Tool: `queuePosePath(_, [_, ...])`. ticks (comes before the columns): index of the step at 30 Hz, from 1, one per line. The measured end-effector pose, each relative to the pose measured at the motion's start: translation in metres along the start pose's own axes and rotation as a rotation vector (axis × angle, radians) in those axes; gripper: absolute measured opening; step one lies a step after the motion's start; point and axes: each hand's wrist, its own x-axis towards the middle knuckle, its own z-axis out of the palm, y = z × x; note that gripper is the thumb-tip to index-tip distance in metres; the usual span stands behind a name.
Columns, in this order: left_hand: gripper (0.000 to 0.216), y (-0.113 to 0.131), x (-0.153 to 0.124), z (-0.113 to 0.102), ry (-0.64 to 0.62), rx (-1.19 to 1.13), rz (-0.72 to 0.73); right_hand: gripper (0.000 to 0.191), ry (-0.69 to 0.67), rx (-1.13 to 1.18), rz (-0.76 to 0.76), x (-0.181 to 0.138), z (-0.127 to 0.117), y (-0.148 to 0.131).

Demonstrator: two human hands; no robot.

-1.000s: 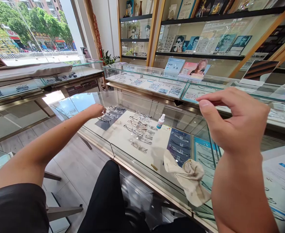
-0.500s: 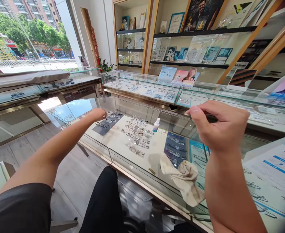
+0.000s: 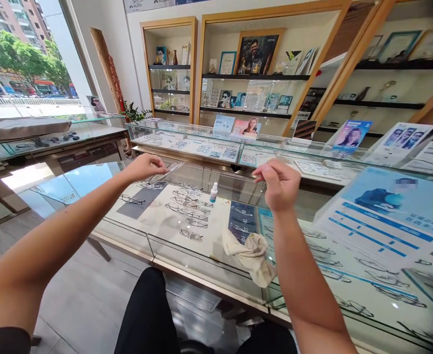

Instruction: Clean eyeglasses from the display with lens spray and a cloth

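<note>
A slim pair of eyeglasses with clear, see-through lenses and a thin, fine-rimmed frame is pinched at its near end between the thumb and fingers of the person's left grip. It is held tilted, slanting up and away to the right from the fingertips, its lenses catching pale light. It is raised over the glass-topped bench, and in the view it shows against the back part of that top, just beyond the dark grey rectangular mat. A thin dark line under the fingertips may be one of its arms; whether the arms are folded or spread cannot be told
</note>
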Motion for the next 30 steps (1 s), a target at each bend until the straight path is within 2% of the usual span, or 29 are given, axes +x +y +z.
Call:
queuePosePath(4, [0.042, 0.066, -0.003, 0.052, -0.101, -0.426, 0.01, 0.04, 0.01, 0.269, 0.382, -0.024, -0.01, 0.042])
queuePosePath(8, [0.041, 0.111, -0.003, 0.118, -0.2, -0.707, 0.005, 0.044, 0.102, 0.4, 0.668, -0.048, -0.018, 0.077])
queuePosePath(12, [0.046, 0.127, 0.012, 0.187, -0.244, -0.926, -0.08, 0.037, 0.172, 0.506, 0.826, -0.061, -0.017, 0.096])
queuePosePath(16, [0.051, 0.122, 0.03, 0.237, -0.178, -1.006, -0.153, 0.03, 0.222, 0.61, 0.943, -0.064, -0.014, 0.105])
queuePosePath(18, [0.052, 0.115, 0.034, 0.251, -0.179, -1.008, -0.178, 0.027, 0.212, 0.674, 1.004, -0.066, -0.012, 0.107])
queuePosePath(21, [0.048, 0.105, 0.031, 0.259, -0.241, -0.983, -0.18, 0.024, 0.124, 0.803, 1.082, -0.072, -0.008, 0.11])
queuePosePath(24, [0.046, 0.1, 0.023, 0.257, -0.241, -1.007, -0.181, 0.024, 0.046, 0.917, 1.13, -0.078, -0.003, 0.112])
queuePosePath(30, [0.05, 0.1, 0.019, 0.253, -0.205, -1.074, -0.201, 0.02, 0.011, 0.971, 1.173, -0.082, 0.001, 0.113])
